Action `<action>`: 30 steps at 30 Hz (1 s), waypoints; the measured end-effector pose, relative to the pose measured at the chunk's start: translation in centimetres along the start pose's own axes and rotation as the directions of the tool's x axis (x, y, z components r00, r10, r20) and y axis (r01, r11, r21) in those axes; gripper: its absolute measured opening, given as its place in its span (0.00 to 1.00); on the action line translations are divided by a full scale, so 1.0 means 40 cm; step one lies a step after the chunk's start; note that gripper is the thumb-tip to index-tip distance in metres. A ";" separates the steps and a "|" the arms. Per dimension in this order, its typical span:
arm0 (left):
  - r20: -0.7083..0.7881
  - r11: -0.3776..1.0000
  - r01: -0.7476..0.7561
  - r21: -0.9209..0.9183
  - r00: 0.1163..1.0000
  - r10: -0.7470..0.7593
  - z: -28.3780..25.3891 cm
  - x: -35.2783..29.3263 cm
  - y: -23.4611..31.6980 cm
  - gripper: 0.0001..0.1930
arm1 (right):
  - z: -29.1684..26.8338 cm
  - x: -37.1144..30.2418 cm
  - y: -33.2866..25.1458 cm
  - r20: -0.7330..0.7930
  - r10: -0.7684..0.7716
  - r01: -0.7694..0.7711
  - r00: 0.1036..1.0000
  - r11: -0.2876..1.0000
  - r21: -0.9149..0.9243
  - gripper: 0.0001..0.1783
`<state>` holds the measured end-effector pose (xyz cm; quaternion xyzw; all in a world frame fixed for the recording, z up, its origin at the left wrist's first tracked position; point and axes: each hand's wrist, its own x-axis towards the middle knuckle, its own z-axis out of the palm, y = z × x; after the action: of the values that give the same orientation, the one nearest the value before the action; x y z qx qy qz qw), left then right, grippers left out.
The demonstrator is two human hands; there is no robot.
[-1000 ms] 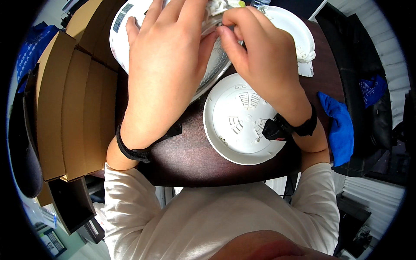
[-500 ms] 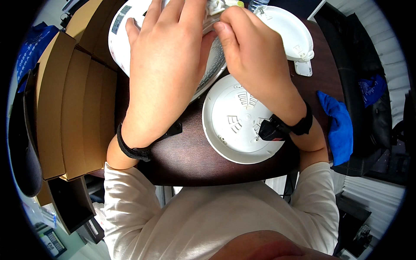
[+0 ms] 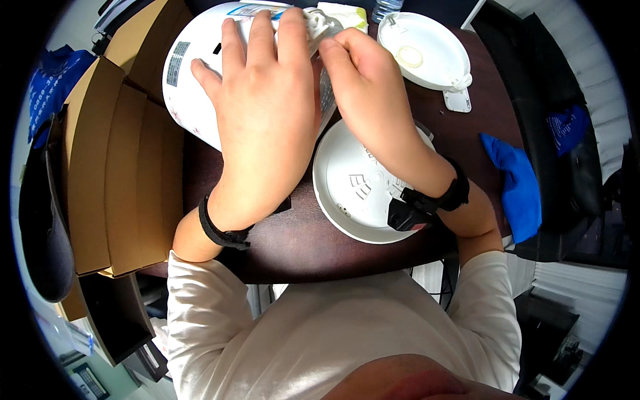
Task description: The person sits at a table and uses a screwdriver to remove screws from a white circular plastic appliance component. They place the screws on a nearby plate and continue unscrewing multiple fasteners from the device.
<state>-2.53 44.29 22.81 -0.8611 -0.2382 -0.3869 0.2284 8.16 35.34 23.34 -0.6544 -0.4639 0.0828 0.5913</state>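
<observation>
A white, flower-printed appliance body (image 3: 190, 73), apparently a rice cooker, lies on its side at the far middle of the table. My left hand (image 3: 267, 107) holds it, fingers spread over its outer wall and the thumb at its rim, partly in shadow. Beside the rim my right hand (image 3: 367, 87) is closed in a pinch, next to a bundle of white cord (image 3: 320, 23); what the fingertips grip is hidden. Below my right hand sits a round white vented cover (image 3: 347, 193), partly covered by my wrist. A white oval lid (image 3: 433, 57) lies to the far right.
Tall cardboard boxes (image 3: 93, 173) line the left side. A blue cloth (image 3: 517, 187) hangs at the right table edge, with a black sofa (image 3: 560, 87) beyond. A clear bottle (image 3: 387, 8) stands at the back, near a white-and-green packet (image 3: 343, 13).
The appliance body has turned, so less of its patterned metal underside shows. Both hands have moved with it, staying at the rim. The whole view has shifted slightly.
</observation>
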 end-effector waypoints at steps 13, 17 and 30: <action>0.040 0.959 -0.003 -0.284 0.999 0.014 -0.054 0.025 -0.001 0.21 | -0.224 0.002 0.027 0.413 0.109 -0.081 0.904 0.993 -0.085 0.13; -0.007 0.944 -0.049 -0.325 0.999 0.049 -0.041 0.026 -0.001 0.22 | -0.357 -0.058 0.140 0.411 0.063 0.182 0.909 0.829 -0.529 0.10; 0.136 0.722 0.048 -0.690 0.989 0.064 -0.064 0.060 -0.036 0.17 | -0.493 -0.127 0.368 0.328 0.113 0.193 0.938 0.614 -0.765 0.11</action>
<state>-3.38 44.52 26.49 -0.9116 -0.0895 -0.3809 -0.1257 25.79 19.92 14.25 -0.8111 -0.5632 -0.0295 0.1550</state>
